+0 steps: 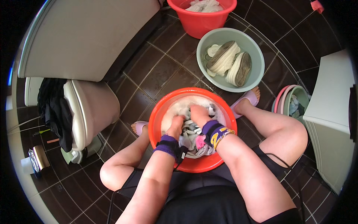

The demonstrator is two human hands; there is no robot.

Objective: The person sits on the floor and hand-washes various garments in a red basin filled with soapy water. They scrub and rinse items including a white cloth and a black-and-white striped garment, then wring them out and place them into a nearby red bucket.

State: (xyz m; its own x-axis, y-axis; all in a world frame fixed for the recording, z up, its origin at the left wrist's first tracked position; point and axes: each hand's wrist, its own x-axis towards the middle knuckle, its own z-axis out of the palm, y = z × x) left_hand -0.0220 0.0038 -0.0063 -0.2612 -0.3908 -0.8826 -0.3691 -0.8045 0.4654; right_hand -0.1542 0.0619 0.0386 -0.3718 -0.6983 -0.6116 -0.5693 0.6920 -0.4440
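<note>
A red-orange plastic basin point(193, 167) sits between my legs, holding foamy water and wet laundry. Both hands are down in it, close together. My left hand point(176, 125) is curled on the wet laundry point(188, 141) at the basin's middle left. Beside it, my right hand point(199, 113) is slightly blurred and bunched on black-and-white cloth point(212, 109). Suds point(174, 107) and cloth hide most fingertips. A pink piece of cloth point(200, 142) lies in the laundry below the hands. Purple bands with black straps circle both wrists.
Ahead, a grey-green basin point(202, 71) holds white shoes point(223, 60) in water. Behind it stands a red tub point(200, 26) with white cloth. At left is a toilet point(98, 109) with black clothing point(53, 109) on it. Nested basins point(300, 93) and a white cabinet point(330, 92) stand right.
</note>
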